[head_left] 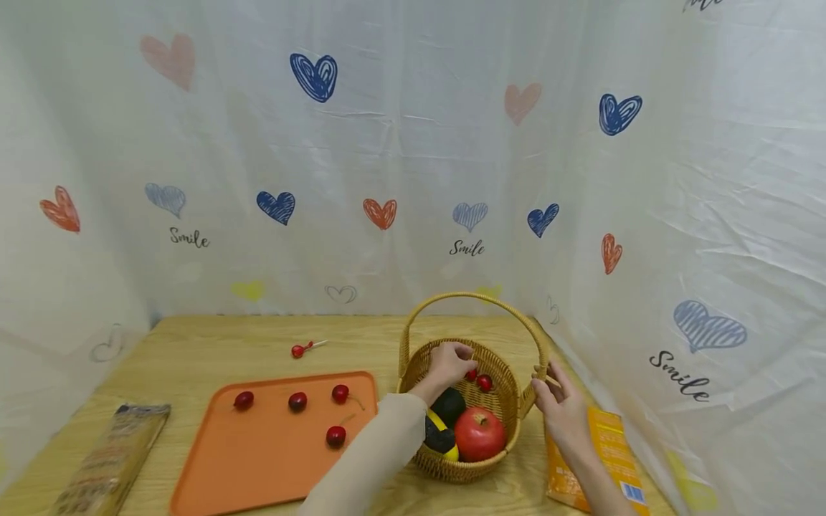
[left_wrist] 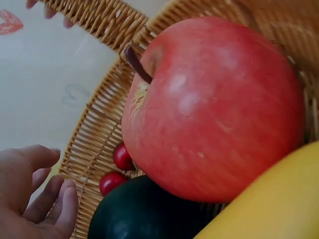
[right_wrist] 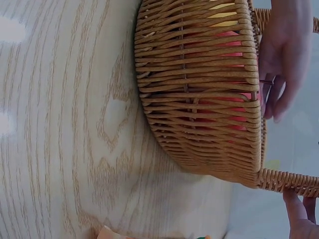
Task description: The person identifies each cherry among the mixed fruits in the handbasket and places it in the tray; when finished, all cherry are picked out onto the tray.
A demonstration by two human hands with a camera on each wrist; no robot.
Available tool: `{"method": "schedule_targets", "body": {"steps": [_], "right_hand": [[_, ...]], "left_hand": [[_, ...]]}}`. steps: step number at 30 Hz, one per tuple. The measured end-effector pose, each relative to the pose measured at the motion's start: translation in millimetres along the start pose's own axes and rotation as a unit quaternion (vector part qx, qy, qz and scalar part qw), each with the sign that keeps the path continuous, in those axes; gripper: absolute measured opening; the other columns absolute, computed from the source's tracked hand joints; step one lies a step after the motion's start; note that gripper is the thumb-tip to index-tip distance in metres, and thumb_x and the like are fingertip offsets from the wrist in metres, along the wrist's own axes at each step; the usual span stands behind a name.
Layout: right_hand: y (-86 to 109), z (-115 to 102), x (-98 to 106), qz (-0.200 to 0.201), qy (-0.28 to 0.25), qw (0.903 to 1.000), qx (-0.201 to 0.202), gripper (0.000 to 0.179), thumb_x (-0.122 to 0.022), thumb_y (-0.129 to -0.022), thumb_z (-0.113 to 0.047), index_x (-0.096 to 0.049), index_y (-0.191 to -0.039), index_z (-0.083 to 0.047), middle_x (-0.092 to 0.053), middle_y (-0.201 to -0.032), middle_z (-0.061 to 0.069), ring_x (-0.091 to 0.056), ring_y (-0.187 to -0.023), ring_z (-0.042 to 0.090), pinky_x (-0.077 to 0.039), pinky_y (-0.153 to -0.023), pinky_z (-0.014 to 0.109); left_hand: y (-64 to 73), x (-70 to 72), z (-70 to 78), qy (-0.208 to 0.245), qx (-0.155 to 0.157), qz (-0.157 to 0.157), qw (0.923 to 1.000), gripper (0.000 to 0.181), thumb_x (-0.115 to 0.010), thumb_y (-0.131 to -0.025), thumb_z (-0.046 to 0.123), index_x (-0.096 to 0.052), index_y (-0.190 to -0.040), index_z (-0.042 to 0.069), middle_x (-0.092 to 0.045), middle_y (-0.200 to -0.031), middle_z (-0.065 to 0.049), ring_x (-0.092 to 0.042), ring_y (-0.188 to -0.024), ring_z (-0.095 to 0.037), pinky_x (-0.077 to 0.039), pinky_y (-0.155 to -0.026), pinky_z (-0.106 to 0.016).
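Observation:
The wicker basket (head_left: 452,469) holds a large red apple (left_wrist: 214,109), a dark green rounded fruit (left_wrist: 144,214), a yellow fruit (left_wrist: 269,199) and two cherries (head_left: 484,383). My left hand (head_left: 448,364) reaches in over the rim, at the cherries. In the left wrist view its fingers (left_wrist: 65,209) are loosely bent, with nothing between them and the thumb. The foot of the basket's arched handle (head_left: 540,358) is gripped by my right hand (head_left: 563,408), thumb on the near side. Upright, the basket rests on the wooden table.
Left of the basket lies an orange tray (head_left: 258,451) with several cherries (head_left: 297,401) on it. Behind the tray is a small red item (head_left: 298,351) with a stem. An orange packet (head_left: 613,444) lies under my right forearm, a brown packet (head_left: 116,459) at far left. Curtains (head_left: 400,143) surround the table.

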State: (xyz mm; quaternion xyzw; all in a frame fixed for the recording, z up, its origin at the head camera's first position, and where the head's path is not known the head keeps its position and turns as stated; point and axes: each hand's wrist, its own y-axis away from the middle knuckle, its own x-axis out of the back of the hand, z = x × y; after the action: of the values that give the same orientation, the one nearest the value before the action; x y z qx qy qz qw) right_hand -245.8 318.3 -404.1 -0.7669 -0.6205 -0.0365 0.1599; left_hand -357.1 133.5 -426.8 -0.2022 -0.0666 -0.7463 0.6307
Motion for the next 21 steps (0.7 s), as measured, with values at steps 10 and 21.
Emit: {"method": "schedule_targets", "body": {"steps": [10, 21], "right_hand": [[1.7, -1.1, 1.9, 0.012, 0.004, 0.9998, -0.016, 0.063, -0.050, -0.099, -0.023, -0.017, -0.152, -0.010, -0.029, -0.146, 0.016, -0.039, -0.127, 0.025, -0.046, -0.084, 0.015], [-1.8, 0.5, -5.3, 0.024, -0.012, 0.9996, -0.011, 0.062, -0.053, -0.098, -0.020, -0.022, -0.151, -0.008, -0.035, -0.141, 0.014, -0.048, -0.115, 0.005, -0.047, -0.085, 0.019]], "left_hand": [[-15.8, -14.3, -6.9, 0.020, 0.029, 0.027, 0.9990, 0.018, -0.072, -0.083, 0.005, -0.071, -0.100, 0.001, -0.067, -0.095, -0.009, -0.062, -0.086, -0.021, -0.053, -0.071, -0.032], [-24.2, -16.4, -22.8, -0.057, 0.056, 0.000, 0.9968, 0.022, -0.077, -0.078, 0.006, -0.072, -0.099, 0.001, -0.062, -0.106, -0.016, -0.055, -0.103, -0.035, -0.051, -0.076, -0.039]]}}
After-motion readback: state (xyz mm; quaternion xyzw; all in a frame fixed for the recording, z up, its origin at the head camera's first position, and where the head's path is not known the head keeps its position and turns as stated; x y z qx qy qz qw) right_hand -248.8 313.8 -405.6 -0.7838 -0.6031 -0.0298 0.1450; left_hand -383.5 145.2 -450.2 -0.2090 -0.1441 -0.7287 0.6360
